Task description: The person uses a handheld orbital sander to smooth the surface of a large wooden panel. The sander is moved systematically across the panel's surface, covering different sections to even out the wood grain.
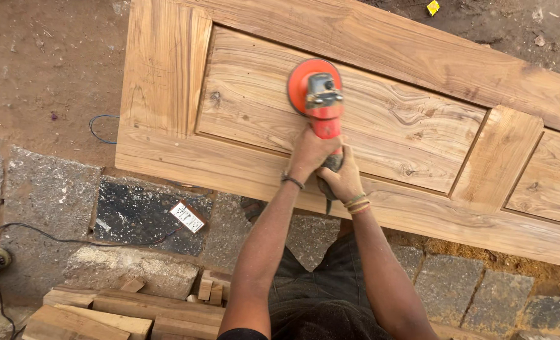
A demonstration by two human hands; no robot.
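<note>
Red disc sander (pixel 318 94), flat on pale door panel (pixel 380 119)

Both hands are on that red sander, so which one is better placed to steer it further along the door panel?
Probably the left hand: it grips the red sander body nearest the disc on the wooden door panel. The right hand holds the rear end.

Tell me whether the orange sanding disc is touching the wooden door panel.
Touching. The head view shows the sanding disc lying flat on the door panel, with no gap or shadow at its edge, while both hands, left hand and right hand, grip the sander's body.
</note>
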